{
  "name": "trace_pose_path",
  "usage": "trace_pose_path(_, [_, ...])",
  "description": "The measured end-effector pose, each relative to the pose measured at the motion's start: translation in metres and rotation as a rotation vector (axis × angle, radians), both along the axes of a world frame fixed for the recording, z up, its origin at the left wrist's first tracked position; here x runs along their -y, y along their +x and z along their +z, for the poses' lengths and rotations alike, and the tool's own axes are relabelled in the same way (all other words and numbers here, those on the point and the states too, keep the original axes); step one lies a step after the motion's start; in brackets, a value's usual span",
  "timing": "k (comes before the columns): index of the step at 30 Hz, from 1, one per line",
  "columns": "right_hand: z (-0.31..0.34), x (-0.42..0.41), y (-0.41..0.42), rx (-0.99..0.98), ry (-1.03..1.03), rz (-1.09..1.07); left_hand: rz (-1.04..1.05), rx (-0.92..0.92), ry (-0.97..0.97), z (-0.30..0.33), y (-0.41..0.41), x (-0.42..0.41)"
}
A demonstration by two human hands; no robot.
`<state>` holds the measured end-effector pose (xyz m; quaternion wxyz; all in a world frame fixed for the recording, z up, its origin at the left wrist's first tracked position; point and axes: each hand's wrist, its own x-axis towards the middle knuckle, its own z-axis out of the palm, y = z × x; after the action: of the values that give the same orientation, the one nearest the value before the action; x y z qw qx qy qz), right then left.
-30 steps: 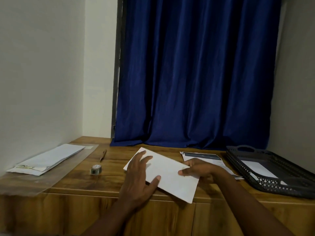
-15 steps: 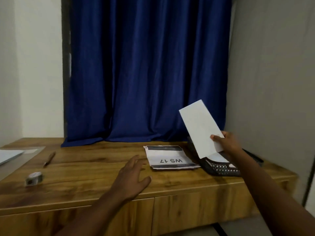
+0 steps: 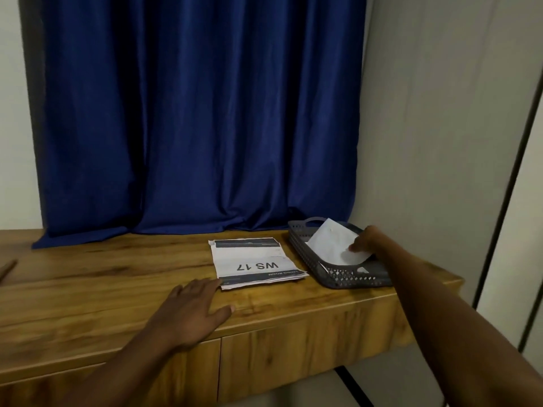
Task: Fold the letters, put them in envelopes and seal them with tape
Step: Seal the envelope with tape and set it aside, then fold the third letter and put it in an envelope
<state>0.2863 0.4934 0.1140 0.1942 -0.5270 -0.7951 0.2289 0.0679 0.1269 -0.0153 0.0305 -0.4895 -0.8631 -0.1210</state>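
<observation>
— What changed?
— The envelope (image 3: 332,243) was up in the air. Now it is down in the basket (image 3: 349,279), at the right of the frame.
— Who holds it?
— The right hand (image 3: 367,240) pinches its right end. The left hand (image 3: 194,306) lies flat, fingers loose, on the desk (image 3: 117,289) by the papers (image 3: 254,261).

Right hand (image 3: 367,240) fingertips hidden behind white envelope (image 3: 333,245). Envelope's lower edge hidden behind wall of dark grey perforated plastic tray (image 3: 346,276). Thin brown object (image 3: 7,268) cut off by left edge, unidentifiable. Left hand (image 3: 195,304) motion-blurred.
</observation>
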Motion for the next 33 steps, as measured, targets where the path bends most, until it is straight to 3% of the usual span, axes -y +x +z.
trace_pose_path(9, [-0.012, 0.003, -0.011, 0.236, 0.046, 0.002, 0.005, 0.004, -0.010, -0.001, -0.002, 0.001])
trace_pose_path(17, [-0.013, 0.006, -0.008, 0.298, 0.107, 0.059, 0.010, 0.013, 0.001, -0.003, -0.003, 0.000])
trace_pose_path(23, [0.013, 0.028, -0.021, 0.111, 0.279, 0.105, 0.009, 0.022, -0.013, -0.001, -0.001, 0.001])
trace_pose_path(28, [0.024, 0.086, -0.049, -0.172, 0.453, 0.462, 0.021, 0.041, 0.026, 0.001, 0.001, 0.002])
trace_pose_path(30, [0.014, 0.112, -0.062, -0.070, 0.402, 0.695, 0.035, 0.055, 0.050, 0.003, 0.003, 0.003])
trace_pose_path(33, [-0.014, 0.137, -0.083, 0.349, 0.481, 0.808, 0.040, 0.070, 0.068, 0.006, 0.004, 0.005])
